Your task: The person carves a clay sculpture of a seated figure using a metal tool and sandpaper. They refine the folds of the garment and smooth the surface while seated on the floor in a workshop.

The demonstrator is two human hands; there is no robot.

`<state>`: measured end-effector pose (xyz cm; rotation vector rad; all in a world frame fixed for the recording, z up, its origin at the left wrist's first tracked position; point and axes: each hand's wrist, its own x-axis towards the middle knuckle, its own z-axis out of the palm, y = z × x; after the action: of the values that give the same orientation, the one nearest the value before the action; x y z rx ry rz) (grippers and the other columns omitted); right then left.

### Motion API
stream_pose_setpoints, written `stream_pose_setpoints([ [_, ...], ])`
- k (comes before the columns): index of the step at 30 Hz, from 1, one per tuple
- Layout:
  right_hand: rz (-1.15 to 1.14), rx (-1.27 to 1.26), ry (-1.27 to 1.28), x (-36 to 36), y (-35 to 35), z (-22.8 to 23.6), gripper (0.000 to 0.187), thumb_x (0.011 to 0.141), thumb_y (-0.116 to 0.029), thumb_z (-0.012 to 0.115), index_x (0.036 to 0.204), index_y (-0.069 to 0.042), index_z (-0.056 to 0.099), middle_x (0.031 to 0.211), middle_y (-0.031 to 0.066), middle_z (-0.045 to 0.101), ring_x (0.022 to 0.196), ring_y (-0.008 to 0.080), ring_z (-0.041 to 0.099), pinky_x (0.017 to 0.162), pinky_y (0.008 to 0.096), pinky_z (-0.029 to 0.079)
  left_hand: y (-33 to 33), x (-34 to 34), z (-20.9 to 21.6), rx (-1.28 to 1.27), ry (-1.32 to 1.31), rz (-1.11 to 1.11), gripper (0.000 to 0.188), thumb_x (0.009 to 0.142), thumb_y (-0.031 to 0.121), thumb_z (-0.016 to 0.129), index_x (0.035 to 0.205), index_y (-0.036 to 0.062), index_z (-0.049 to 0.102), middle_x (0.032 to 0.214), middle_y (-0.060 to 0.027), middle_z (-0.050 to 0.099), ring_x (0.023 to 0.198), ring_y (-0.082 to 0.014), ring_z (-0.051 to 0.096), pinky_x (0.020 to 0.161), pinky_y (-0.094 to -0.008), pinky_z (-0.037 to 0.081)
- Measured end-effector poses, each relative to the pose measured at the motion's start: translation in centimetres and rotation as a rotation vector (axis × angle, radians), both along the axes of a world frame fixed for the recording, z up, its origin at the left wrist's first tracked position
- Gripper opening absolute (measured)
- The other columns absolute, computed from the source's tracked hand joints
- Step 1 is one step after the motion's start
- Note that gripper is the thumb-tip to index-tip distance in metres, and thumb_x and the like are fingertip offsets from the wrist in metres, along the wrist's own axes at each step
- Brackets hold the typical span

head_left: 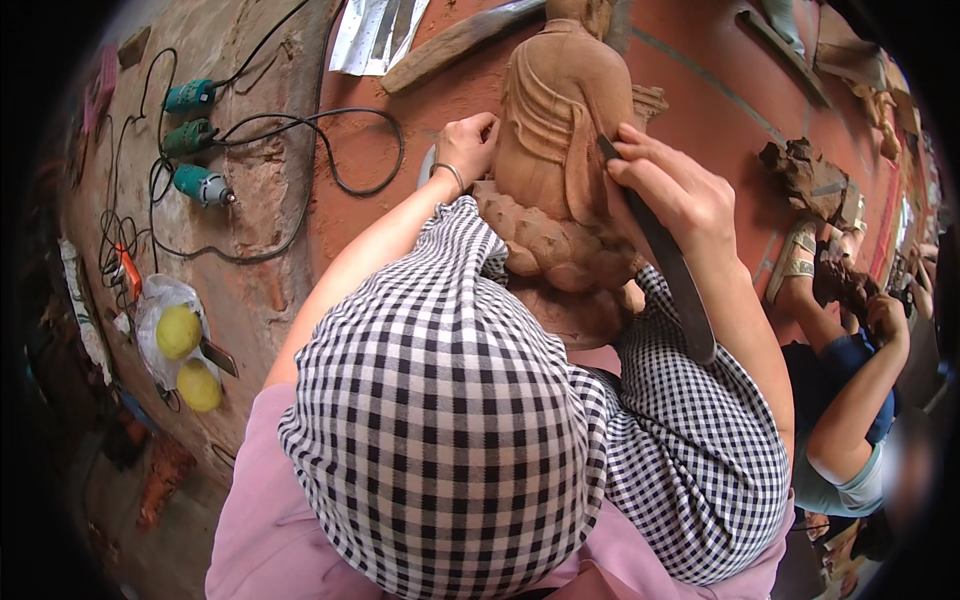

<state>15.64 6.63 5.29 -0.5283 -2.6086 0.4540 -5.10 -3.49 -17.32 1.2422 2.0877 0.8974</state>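
A carved wooden statue (pixel 560 95) of a robed figure stands before me on a petal-carved base (pixel 540 235); its head is cut off by the top edge. My right hand (pixel 685 195) grips a long, flat, dark file-like tool (pixel 665 260), one end at the statue's right side, the rounded end hanging over my forearm. My left hand (pixel 468 155) is closed with fingers curled against the statue's left side; whatever they hold is hidden. Below are my legs in black-and-white checked cloth (pixel 440 400).
Teal power tools (pixel 203 185) with black cords lie to the left. Two yellow-green round fruits (pixel 178 332) sit on a plastic bag below them. A wooden plank (pixel 460 45) lies at the back. On the right, another person's arm (pixel 860 390) is near dark carved wood (pixel 810 180).
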Motion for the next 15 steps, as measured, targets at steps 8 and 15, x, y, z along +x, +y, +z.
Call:
stream_pose_setpoints([
  [8, -0.213, -0.434, 0.115, -0.4, -0.3, 0.9, 0.014, 0.077, 0.003, 0.074, 0.084, 0.0, 0.063, 0.081, 0.0128, 0.066, 0.093, 0.0272, 0.074, 0.074, 0.0327, 0.058, -0.2, 0.1, 0.1, 0.047, -0.075, -0.003, 0.05, 0.101, 0.048, 0.045, 0.088, 0.0063, 0.07, 0.079, -0.0244, 0.064, 0.08, -0.0456, 0.063, 0.068, -0.051, 0.049],
  [15, -0.15, -0.311, 0.062, -0.6, -0.1, 0.6, 0.014, 0.076, 0.008, 0.072, 0.082, 0.003, 0.061, 0.084, 0.0123, 0.066, 0.1, 0.0275, 0.073, 0.082, 0.0328, 0.058, -0.9, 0.1, -0.4, 0.116, -0.121, -0.061, 0.054, 0.103, 0.044, 0.04, 0.084, 0.0017, 0.067, 0.075, -0.0271, 0.062, 0.075, -0.0462, 0.062, 0.066, -0.0523, 0.047],
])
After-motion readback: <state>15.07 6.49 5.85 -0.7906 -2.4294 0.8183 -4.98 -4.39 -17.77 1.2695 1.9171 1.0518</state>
